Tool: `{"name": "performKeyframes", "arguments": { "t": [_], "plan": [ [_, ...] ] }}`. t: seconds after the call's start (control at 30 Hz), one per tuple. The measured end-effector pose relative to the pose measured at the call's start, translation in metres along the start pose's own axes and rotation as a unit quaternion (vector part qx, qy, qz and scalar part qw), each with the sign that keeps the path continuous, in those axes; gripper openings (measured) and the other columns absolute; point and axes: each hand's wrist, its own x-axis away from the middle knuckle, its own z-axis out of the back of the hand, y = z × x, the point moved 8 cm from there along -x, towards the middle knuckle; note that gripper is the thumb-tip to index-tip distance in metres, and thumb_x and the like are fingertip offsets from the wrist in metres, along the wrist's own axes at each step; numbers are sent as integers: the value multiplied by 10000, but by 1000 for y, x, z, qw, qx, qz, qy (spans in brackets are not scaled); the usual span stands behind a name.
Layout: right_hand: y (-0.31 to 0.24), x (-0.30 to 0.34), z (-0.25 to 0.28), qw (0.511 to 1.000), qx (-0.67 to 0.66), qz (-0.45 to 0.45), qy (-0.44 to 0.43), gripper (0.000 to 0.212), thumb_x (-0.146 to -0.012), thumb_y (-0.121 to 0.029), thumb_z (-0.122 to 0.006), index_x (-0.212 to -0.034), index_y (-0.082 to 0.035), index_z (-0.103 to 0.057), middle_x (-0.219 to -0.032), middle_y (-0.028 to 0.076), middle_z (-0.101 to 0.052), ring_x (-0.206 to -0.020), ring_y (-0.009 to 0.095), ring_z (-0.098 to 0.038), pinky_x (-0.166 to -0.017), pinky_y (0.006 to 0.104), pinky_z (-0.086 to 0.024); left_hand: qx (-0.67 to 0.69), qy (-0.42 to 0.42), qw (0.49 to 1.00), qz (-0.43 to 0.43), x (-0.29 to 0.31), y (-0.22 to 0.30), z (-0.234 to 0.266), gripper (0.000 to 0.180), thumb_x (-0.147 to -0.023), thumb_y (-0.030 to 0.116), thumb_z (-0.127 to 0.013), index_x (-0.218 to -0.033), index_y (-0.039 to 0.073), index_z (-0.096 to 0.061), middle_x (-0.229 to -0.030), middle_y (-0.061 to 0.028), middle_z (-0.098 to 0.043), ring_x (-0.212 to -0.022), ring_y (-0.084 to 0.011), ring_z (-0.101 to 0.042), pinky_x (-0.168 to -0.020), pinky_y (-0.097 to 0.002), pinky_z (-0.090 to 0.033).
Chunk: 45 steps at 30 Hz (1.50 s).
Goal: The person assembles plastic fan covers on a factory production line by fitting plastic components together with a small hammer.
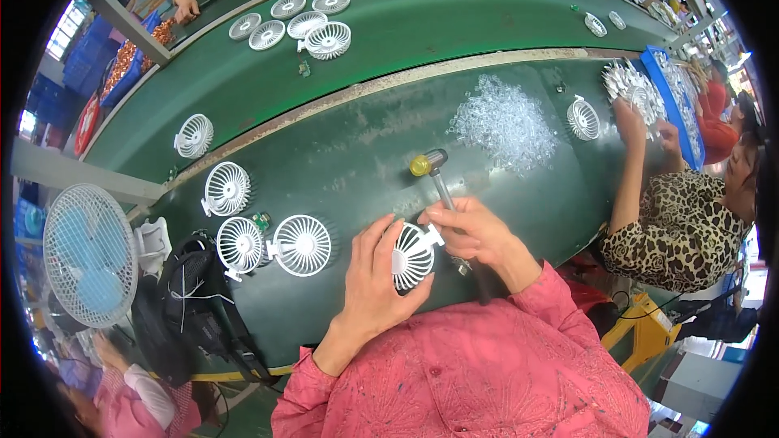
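Observation:
My left hand (375, 280) grips a small white round fan grille (411, 255) from its left side, tilted up off the green table (357, 138). My right hand (479, 231) pinches the grille's upper right edge, at a white tab. A small hammer (434, 172) with a yellow and a dark head lies just beyond my right hand, its handle running under my fingers. Both sleeves are pink.
Three more white fan grilles (302, 244) lie left of my hands. A heap of clear plastic bits (505, 123) sits farther right. A person in a spotted top (677, 231) works at the right. More grilles (327, 39) ride the far belt. A desk fan (88, 253) stands at left.

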Motion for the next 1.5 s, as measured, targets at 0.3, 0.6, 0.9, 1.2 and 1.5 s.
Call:
{"name": "performKeyframes", "arguments": {
  "t": [0.3, 0.6, 0.9, 1.2, 1.5],
  "plan": [
    [4, 0, -4, 999, 32, 9, -4, 220, -980, -202, -597, -1006, 4, -669, -543, -52, -482, -329, 5, -311, -340, 203, -257, 25, 16, 1000, 8, 1, -3, 2, 794, -670, 168, -809, -1343, -4, -423, -1313, -208, -461, -1135, -398, -515, -924, -452, -472],
    [-1, 6, -9, 998, 21, 53, -30, 266, -963, -175, -605, -1109, 41, -657, -665, -11, -546, -375, 2, -345, -375, 198, -321, 103, -7, 990, 92, 5, -17, -6, 787, -681, 177, -797, -1360, 15, -434, -1304, -195, -488, -1165, -364, -518, -965, -425, -456],
    [-12, 21, -8, 930, 324, 111, 133, 159, -884, -164, -714, -937, -14, -728, -667, -10, -663, -539, 18, -518, -462, 203, -377, -25, 30, 996, 82, 0, -11, 5, 761, -682, 215, -797, -1325, -13, -461, -1259, -201, -508, -1129, -370, -526, -913, -435, -478],
    [-26, 33, -22, 841, 484, 179, 162, 236, -900, -201, -697, -779, 1, -685, -617, 2, -620, -579, 40, -519, -505, 249, -396, -12, 31, 993, 113, -2, -15, 6, 737, -697, 241, -806, -1304, -5, -467, -1250, -201, -511, -1129, -366, -534, -921, -427, -481],
    [-49, 39, -10, 846, 416, 226, 244, 166, -880, -157, -719, -893, 8, -715, -592, -70, -490, -588, 22, -418, -508, 232, -328, 478, -129, 794, 352, -16, -47, -18, 473, -839, 31, -737, -1260, -15, -528, -1096, -66, -648, -973, -118, -618, -833, -255, -508]
  ]
}}
